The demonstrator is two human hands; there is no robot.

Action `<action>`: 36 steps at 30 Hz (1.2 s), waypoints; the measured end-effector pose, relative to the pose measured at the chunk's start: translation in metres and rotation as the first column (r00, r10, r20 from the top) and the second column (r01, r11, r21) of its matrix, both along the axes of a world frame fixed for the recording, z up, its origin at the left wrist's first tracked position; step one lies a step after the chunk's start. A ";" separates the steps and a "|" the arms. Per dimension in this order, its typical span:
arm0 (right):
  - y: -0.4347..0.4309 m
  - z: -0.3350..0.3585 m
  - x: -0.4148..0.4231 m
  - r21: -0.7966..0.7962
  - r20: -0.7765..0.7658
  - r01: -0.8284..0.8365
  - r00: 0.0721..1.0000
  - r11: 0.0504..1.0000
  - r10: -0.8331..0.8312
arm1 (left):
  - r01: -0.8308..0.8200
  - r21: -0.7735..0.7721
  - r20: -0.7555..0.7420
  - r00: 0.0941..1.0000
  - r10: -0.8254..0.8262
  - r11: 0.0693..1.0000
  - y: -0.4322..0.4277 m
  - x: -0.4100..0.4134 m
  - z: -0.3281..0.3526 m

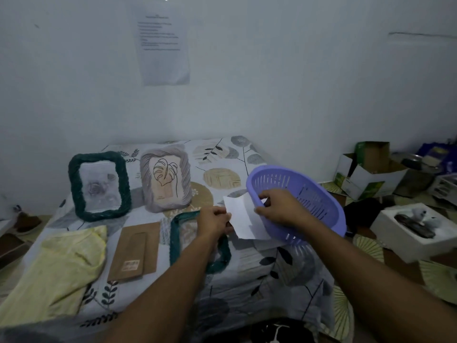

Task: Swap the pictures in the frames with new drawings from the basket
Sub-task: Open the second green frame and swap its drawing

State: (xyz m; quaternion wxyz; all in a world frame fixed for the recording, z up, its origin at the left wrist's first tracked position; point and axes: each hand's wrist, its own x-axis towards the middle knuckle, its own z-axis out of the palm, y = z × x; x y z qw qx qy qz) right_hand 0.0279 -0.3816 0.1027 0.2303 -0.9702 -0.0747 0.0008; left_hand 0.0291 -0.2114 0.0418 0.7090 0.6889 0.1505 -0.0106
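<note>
By the basket (291,180), a white sheet (241,214)

We're looking at a leaf-print bedsheet (284,280) covering the bed, with a yellow cloth (61,266) lying crumpled on its near left side. A printed sheet (164,45) is hanging on the wall behind. Off right, open cardboard boxes (371,174) are sitting on the floor, and a white box (400,246) is sitting nearer, holding something we can't make out.

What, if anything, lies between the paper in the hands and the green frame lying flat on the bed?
Nothing visible. The left hand and right hand hold the paper just beside the flat green frame; the brown backing board lies to its left.
</note>
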 end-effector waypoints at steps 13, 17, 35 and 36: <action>-0.017 0.019 0.005 0.041 0.059 0.025 0.998 0.999 -0.027 | 0.035 0.013 -0.044 0.998 -0.035 0.999 -0.026 0.011 -0.011; -0.011 0.008 0.003 0.063 0.046 -0.009 0.999 0.998 0.006 | 0.061 -0.034 -0.055 0.997 -0.063 0.998 -0.038 0.009 -0.008; -0.002 -0.019 0.001 0.088 0.037 -0.021 0.999 0.996 0.018 | 0.116 0.341 0.036 0.990 -0.136 0.933 -0.024 0.013 -0.011; -0.002 -0.019 0.001 0.096 0.036 -0.020 0.999 0.995 0.016 | 0.099 0.424 0.086 0.985 -0.149 0.900 -0.021 0.015 -0.011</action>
